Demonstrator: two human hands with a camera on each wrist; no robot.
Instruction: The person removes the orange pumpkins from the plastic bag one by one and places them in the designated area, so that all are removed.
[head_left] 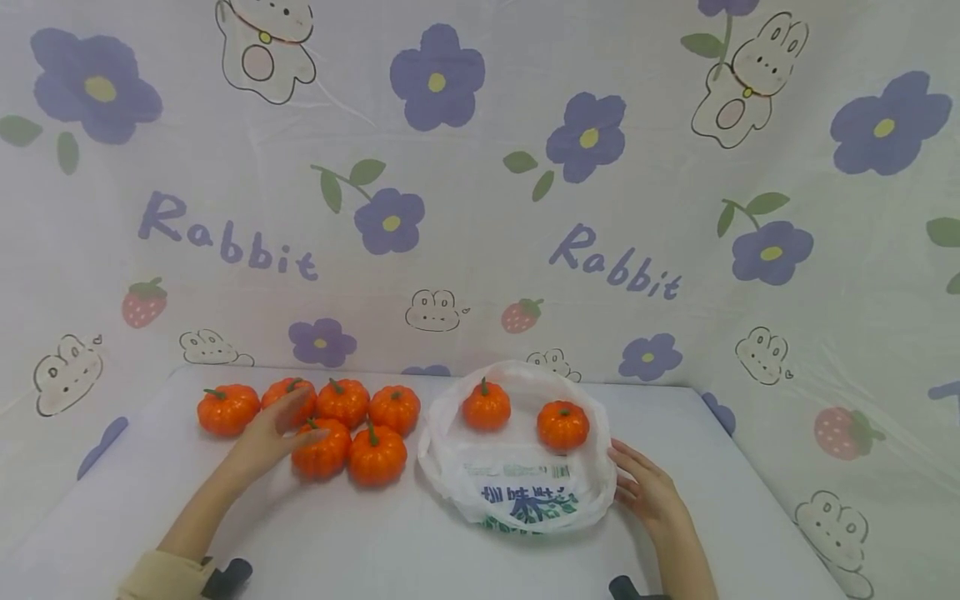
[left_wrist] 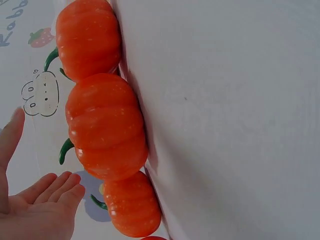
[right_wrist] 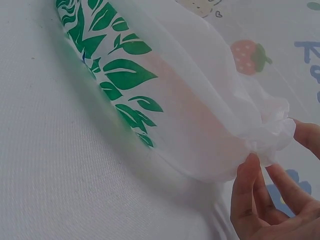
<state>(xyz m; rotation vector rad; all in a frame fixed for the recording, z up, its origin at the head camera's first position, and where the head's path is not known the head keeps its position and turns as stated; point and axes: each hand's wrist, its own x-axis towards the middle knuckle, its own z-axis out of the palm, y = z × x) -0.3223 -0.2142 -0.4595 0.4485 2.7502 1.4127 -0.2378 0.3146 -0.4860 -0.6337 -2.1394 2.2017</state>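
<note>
Several small orange pumpkins (head_left: 377, 456) with green stems stand grouped on the left of the table. Over this group reaches my left hand (head_left: 266, 437), thumb and fingers spread apart around a front pumpkin (head_left: 322, 450); the left wrist view shows a gap between that hand (left_wrist: 42, 210) and the nearest pumpkins (left_wrist: 107, 127). A white plastic bag (head_left: 450, 492) with green leaf print lies with its mouth wide, two pumpkins (head_left: 562, 426) inside it. At its right side, my right hand (head_left: 656, 492) pinches the bunched rim of the bag (right_wrist: 272, 132) between its fingertips.
A white cloth covers the table (head_left: 315, 550). Behind it hangs a pale curtain (head_left: 480, 267) printed with rabbits, purple flowers and strawberries. Dark wrist-worn devices (head_left: 228, 577) show at the bottom of the head view.
</note>
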